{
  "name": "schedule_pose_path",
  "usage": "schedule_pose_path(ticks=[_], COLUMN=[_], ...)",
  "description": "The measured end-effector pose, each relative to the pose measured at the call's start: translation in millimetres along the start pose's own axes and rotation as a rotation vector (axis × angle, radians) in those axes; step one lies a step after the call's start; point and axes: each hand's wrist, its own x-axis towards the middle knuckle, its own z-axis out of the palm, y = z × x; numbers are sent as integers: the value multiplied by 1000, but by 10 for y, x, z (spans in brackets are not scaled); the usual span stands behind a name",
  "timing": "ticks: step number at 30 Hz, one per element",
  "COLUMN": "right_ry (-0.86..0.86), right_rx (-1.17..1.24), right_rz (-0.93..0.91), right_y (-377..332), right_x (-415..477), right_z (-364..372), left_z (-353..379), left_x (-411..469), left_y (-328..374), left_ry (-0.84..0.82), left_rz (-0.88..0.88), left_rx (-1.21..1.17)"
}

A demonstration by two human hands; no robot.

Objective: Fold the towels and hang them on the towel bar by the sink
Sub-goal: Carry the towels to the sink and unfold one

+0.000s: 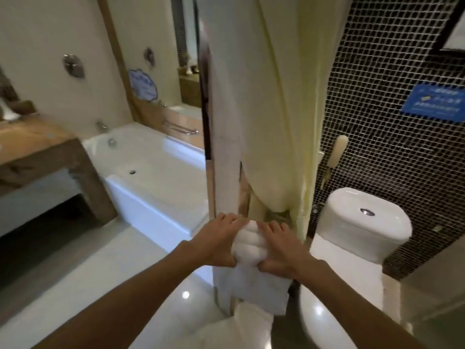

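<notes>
1. Both hands are on one white towel (249, 260), held out in front of me at about waist level. It is not resting on any surface.
2. Left hand (217, 241): fingers curled over the top of the bundled part, thumb pressed in underneath. Closed on the towel.
3. Right hand (279, 250): same grip from the other side, fingers over the top, thumb tucked under. Closed on the towel.
4. Reason for the grip, as I judge it: the top is gathered into thick layers, and pinching from both sides keeps them stacked while the loose end hangs straight down between my wrists.
5. The towel hangs just in front of the edge of a pale wall (226, 147), with a cream curtain (276, 96) just beside it. I cannot tell whether the towel touches either.
6. Room: a white bathtub (151, 167) on the left, a wooden counter (37, 147) beyond it at far left, and a toilet (362, 227) on the right against a dark mosaic tile wall (377, 84).
7. A metal bar (180, 128) is fixed on the far side of the bathtub. I cannot say whether it is the bar by the sink.
8. The floor (100, 285) is pale, glossy and shows light spots. Hanging is not yet done.
</notes>
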Motion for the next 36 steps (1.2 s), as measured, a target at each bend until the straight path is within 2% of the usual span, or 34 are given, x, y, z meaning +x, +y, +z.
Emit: schedule_pose_path(ticks=[7,13,25,36], right_ry=[-50,-65,-189,-192], right_rx=[-13,-34,-2,61], right_rz=[-230,-434,-767,-962], right_y=[-1011,-1691,-2372,-2708], right_x=[837,1319,1618,1773], right_z=[149,179,520,827], left_z=[-134,-275,-68,61], left_x=[-820,-1382,-2113,-2432], left_y=[-880,-1302,-1307,-1269], left_ry=[75,128,95,144], left_rz=[-302,-528,-943,-1142], left_rx=[-17,-29,-24,-8])
